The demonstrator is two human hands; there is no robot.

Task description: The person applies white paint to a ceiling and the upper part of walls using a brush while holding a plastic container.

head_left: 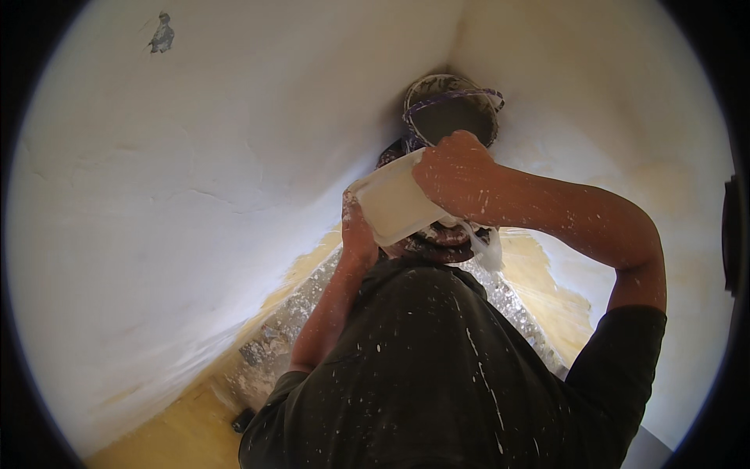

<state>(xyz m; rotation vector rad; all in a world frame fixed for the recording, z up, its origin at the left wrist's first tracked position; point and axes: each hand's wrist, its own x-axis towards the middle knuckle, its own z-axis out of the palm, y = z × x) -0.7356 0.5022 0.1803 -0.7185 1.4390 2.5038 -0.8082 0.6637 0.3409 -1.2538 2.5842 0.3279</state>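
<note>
Both my hands are on a white rectangular plastic tub, which is tilted above a dark, plaster-splashed round container. My left hand grips the tub's left edge, its fingers partly hidden behind it. At the upper right of the tub, my right hand is closed over the rim in a fist-like hold. A translucent white strip hangs below my right hand; whether it is thin plastic or pouring material I cannot tell. The tub mostly hides the dark container beneath.
Beyond my hands, a bucket with a purple handle and greyish contents stands in the corner. Whitish plastered walls rise on both sides, yellowish near the bottom. The floor is spattered white, and a small dark object lies at lower left.
</note>
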